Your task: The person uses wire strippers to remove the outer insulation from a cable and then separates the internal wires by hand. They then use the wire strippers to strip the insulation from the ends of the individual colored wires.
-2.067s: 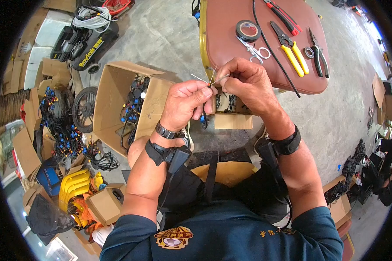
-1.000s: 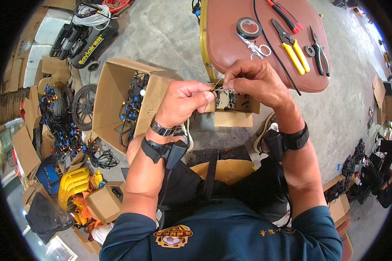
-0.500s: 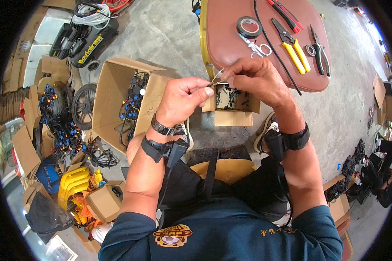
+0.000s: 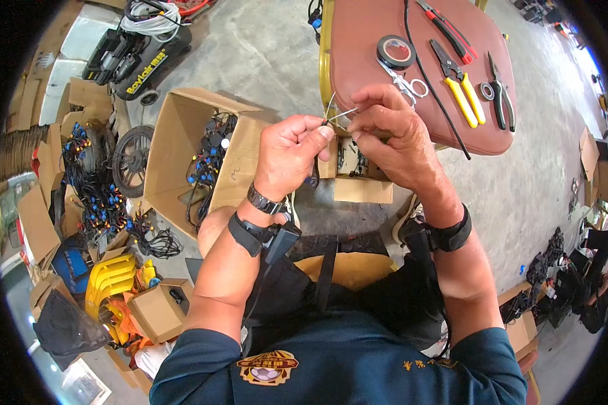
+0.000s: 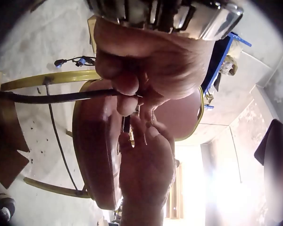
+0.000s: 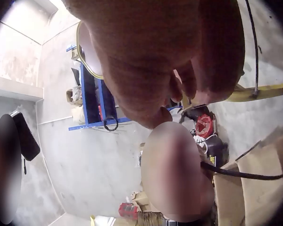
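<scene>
My left hand pinches the end of a black cable between thumb and forefinger, the cable hanging below the fingers in the head view. Thin, light-coloured wires fan out from the cable's end. My right hand is bent close beside it, fingertips on one of those wires. In the left wrist view the right fingers meet the wires just past the left fingertips. The right wrist view has the left hand blurred over, with the cable trailing out to the right.
A brown padded seat ahead carries black tape, scissors, yellow-handled wire strippers, red-and-black pliers, needle-nose pliers and a length of black cable. Cardboard boxes with connector cables stand at left; a smaller box lies beneath the hands.
Both hands stay close together while the right fingers shift about the wires. The wires now spread further apart than half a second ago. The head view has shifted slightly.
</scene>
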